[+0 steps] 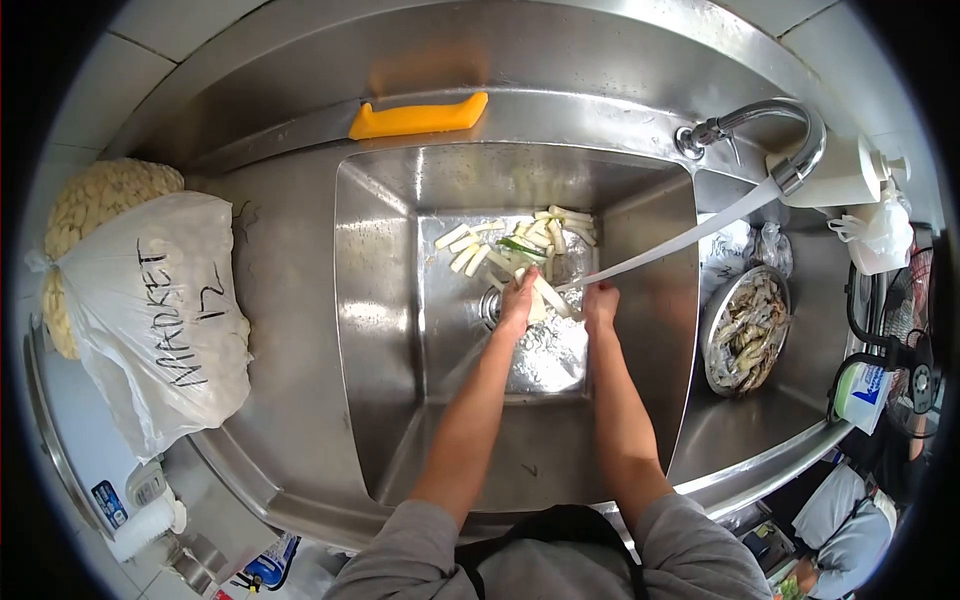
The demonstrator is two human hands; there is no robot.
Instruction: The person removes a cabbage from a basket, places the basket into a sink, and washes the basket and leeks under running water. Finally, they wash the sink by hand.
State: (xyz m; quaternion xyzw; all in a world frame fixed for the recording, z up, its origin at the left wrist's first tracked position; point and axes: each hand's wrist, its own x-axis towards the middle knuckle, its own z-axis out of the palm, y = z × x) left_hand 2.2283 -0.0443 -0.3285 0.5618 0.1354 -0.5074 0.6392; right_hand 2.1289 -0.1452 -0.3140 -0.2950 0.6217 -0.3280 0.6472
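My left hand [517, 304] is closed around pale vegetable sticks [551, 297] inside the deep steel sink [640, 370]. Just to its right, my right hand [600, 304] is closed near the far end of those sticks; what lies in its fingers is hidden. A stream of water [680, 238] runs from the curved faucet [815, 140] down between the two hands and splashes below them. More pale cut sticks [468, 246] lie scattered on the sink floor beyond my hands, with one green piece [520, 247] among them.
A knife with an orange handle [420, 118] rests on the back ledge. A white bag marked MADKET [170, 310] stands on the left counter. In the right basin sits a metal bowl of shrimp-like seafood [748, 330]. Another person [850, 530] is at the lower right.
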